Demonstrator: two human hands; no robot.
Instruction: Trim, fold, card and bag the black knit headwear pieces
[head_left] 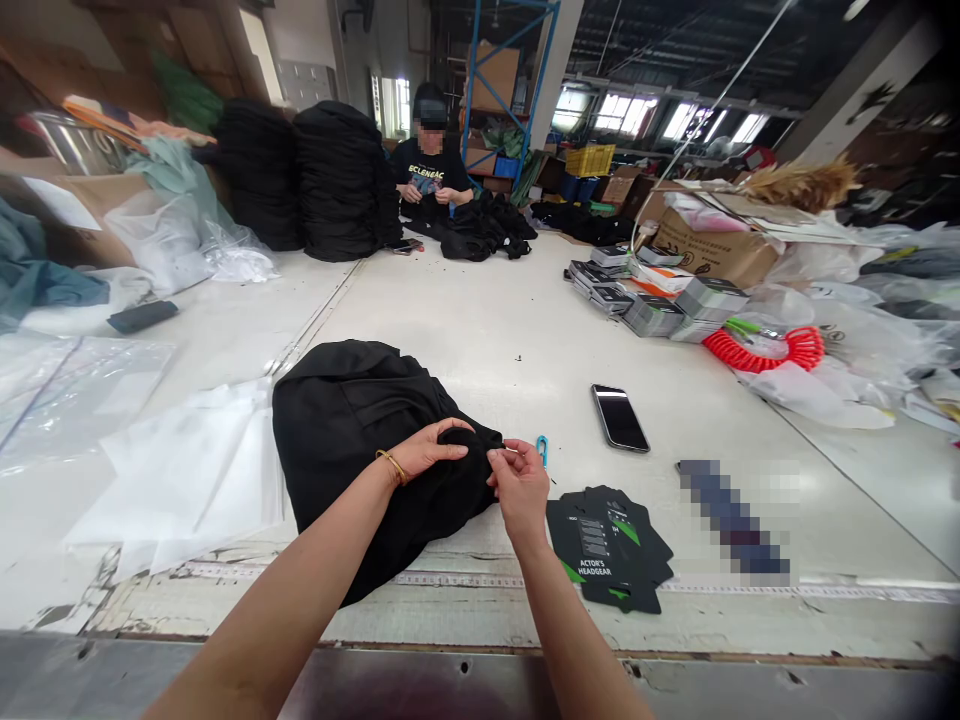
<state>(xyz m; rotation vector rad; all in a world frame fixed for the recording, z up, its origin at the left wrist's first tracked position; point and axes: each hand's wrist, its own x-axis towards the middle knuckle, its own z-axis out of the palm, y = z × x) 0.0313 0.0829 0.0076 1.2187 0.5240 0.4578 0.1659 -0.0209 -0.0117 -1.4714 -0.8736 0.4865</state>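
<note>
A black garment (352,430) lies bunched on the white table (480,330) in front of me. My left hand (427,450), with a gold bracelet on the wrist, pinches the garment's right edge. My right hand (519,480) is closed in a pinch right beside it, fingertips at the same bit of fabric, holding something too small to make out. A small blue clip-like tool (541,449) lies on the table just past my right fingers.
Black hang tags (609,545) lie fanned by my right wrist, a phone (619,417) beyond them. Clear plastic bags (172,470) cover the left. A red coiled cord (765,352), boxes and tag stacks sit right. A seated person (431,165) handles black garments at the far end beside tall stacks (337,180).
</note>
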